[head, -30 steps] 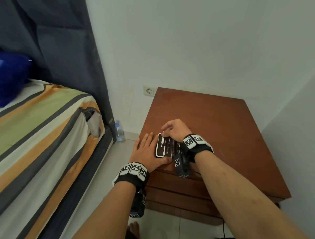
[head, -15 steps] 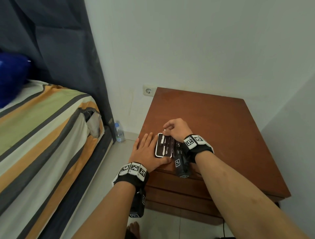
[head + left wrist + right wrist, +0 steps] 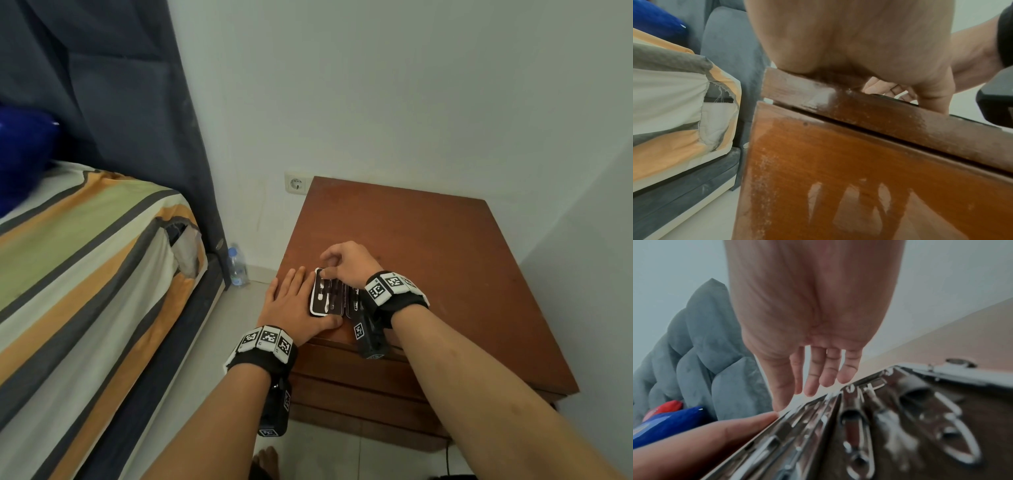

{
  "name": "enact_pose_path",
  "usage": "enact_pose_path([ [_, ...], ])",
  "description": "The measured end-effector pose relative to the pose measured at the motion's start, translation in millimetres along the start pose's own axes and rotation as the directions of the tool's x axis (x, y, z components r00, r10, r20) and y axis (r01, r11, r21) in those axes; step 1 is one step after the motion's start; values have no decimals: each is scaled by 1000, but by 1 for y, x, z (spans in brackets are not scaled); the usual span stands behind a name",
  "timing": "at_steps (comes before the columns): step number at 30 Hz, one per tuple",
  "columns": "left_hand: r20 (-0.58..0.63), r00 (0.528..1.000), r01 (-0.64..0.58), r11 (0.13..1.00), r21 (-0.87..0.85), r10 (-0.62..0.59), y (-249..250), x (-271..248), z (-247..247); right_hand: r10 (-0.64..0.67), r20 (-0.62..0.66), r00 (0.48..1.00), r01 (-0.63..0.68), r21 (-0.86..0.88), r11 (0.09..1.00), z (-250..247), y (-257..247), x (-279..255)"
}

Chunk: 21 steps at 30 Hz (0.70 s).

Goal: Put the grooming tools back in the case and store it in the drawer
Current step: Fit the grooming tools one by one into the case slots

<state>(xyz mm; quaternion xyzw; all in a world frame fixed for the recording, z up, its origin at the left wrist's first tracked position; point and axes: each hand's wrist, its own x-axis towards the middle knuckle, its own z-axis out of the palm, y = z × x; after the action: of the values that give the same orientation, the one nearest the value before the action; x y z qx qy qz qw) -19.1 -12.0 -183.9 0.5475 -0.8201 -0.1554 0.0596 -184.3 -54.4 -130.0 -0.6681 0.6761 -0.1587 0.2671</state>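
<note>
The open grooming case (image 3: pixel 327 294) lies at the front left corner of the brown nightstand (image 3: pixel 428 246), with several metal tools (image 3: pixel 857 426) strapped into both halves. My left hand (image 3: pixel 298 301) lies flat on the top beside the case's left half, thumb along its near edge. My right hand (image 3: pixel 334 267) hovers over the case's far end with its fingers loosely bent. In the right wrist view the right thumb tip touches the rim of the left half (image 3: pixel 797 421), which stands tilted up. The drawer fronts (image 3: pixel 346 370) are closed.
A bed with a striped cover (image 3: pixel 85 257) stands close on the left, with a dark curtain (image 3: pixel 137 120) behind it. A water bottle (image 3: pixel 237 267) stands on the floor by the wall socket (image 3: pixel 296 184). Walls close in behind and on the right.
</note>
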Motion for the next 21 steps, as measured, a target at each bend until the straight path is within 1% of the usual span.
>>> enact_pose_path([
  [2, -1, 1000, 0, 1000, -5, 0, 0, 0, 0, -3, 1, 1000, 3, -32, 999, -1, -1, -4],
  [5, 4, 1000, -1, 1000, -5, 1, -1, 0, 0, -10, 36, 999, 15, -152, 988, 1, -2, -9],
  [9, 7, 1000, 3, 1000, 3, -3, -1, 1, 0, -53, 72, 996, 73, -317, 945, 6, -4, -16],
  [11, 9, 1000, 3, 1000, 4, -3, -1, 1, 0, -69, 85, 994, 96, -363, 927, 7, -5, -19],
  [16, 7, 1000, 2, 1000, 1, -2, -2, 1, 0, -72, 111, 991, 105, -337, 935, 8, -5, -26],
  [21, 10, 1000, 5, 1000, -2, -5, -2, 2, 2, -79, 109, 991, 110, -316, 942, 8, -5, -31],
])
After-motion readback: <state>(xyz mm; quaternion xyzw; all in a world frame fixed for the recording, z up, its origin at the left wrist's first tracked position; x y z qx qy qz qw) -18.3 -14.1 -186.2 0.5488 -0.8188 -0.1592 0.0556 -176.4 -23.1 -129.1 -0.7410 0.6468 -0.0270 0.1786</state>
